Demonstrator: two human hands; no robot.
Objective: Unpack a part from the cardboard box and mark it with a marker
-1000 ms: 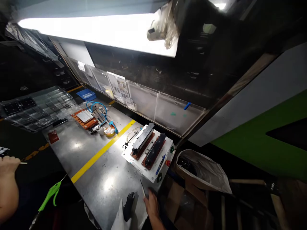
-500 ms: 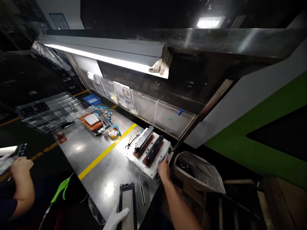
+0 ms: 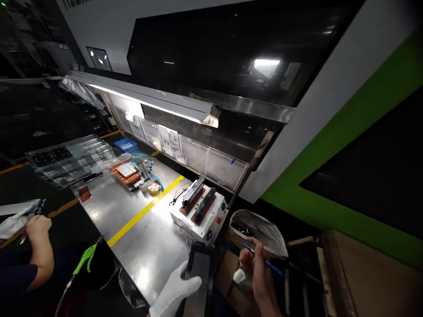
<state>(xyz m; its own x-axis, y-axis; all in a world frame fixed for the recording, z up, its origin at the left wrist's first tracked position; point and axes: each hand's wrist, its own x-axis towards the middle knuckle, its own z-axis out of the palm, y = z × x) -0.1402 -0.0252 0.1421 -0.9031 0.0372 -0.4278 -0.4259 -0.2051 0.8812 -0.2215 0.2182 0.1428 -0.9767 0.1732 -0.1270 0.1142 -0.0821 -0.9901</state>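
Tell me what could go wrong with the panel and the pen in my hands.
The dark panel, held in your gloved left hand near the edge of the bench, might fall if that grip slips. The blue pen in your bare right hand could scratch or mark the panel, or drop toward the open bag nearby.

Head view, over the bench (image 3: 142, 255)
This one view looks forward and down, so the bench slants from the near middle toward the far left. Your left hand (image 3: 176, 286) and right hand (image 3: 257, 266) show close at the near side; the lamp (image 3: 145, 99) sits farther off, the green panel (image 3: 280, 185) on the right.
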